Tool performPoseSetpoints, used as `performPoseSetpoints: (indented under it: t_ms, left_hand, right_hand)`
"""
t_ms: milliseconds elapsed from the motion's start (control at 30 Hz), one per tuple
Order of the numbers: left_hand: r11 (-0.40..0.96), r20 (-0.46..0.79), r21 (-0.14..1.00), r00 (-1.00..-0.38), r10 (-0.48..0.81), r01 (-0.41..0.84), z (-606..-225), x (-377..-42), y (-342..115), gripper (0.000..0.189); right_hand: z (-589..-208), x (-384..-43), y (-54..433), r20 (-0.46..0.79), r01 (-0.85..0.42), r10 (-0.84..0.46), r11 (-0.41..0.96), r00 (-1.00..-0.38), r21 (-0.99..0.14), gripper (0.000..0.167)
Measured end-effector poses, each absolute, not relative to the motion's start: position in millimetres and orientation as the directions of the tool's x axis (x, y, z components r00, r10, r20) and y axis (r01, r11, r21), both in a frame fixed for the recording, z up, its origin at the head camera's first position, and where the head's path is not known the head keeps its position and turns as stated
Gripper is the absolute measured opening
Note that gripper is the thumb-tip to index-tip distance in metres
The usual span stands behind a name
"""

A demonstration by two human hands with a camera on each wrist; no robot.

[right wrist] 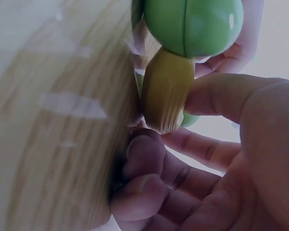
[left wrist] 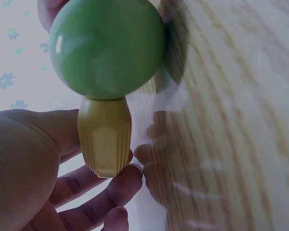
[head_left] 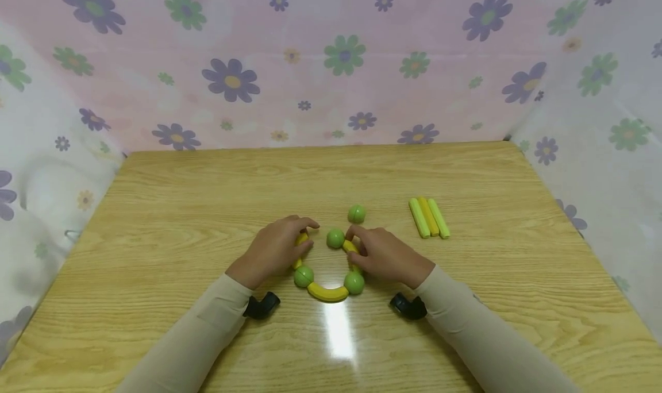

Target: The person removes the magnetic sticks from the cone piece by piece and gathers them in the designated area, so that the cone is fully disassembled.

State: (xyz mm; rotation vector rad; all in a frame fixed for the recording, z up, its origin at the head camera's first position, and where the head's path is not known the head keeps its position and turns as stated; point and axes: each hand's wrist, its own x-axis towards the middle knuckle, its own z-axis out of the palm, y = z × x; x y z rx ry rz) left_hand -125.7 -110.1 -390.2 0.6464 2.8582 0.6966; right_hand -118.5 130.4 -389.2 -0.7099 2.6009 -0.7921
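A ring of yellow curved sticks and green balls lies on the table. My left hand (head_left: 276, 246) grips the left curved stick (left wrist: 106, 130), which joins a green ball (head_left: 303, 276) at its near end. On the other side, my right hand (head_left: 390, 255) holds the right curved stick (right wrist: 167, 91) with thumb and fingers. That stick runs from a green ball (head_left: 335, 238) at the far end to another green ball (head_left: 354, 282) nearer me. A third curved stick (head_left: 328, 293) bridges the two near balls. Fingers partly hide both side sticks.
A loose green ball (head_left: 357, 214) sits just beyond the ring. Several straight yellow and lime sticks (head_left: 428, 217) lie side by side to the right. The wooden table (head_left: 207, 186) ends at a flowered curtain (head_left: 310, 65) at the back and sides.
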Motion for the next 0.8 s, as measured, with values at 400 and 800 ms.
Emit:
performPoseSetpoints:
  t_ms: [400, 800]
  left_hand:
    - [0.812, -0.004, 0.427, -0.898, 0.441, 0.397, -391.3, -124.7, -109.6, 0.031]
    - [0.81, 0.003, 0.432, -0.898, 0.439, 0.397, -391.7, -123.9, -109.8, 0.03]
  right_hand:
    - [-388.3, -116.3, 149.1, -0.194, -0.307, -0.493, 0.757, -0.848, -0.577, 0.015]
    - [-390.1, -114.1, 163.1, -0.171, -0.284, -0.459, 0.758, -0.872, -0.587, 0.038]
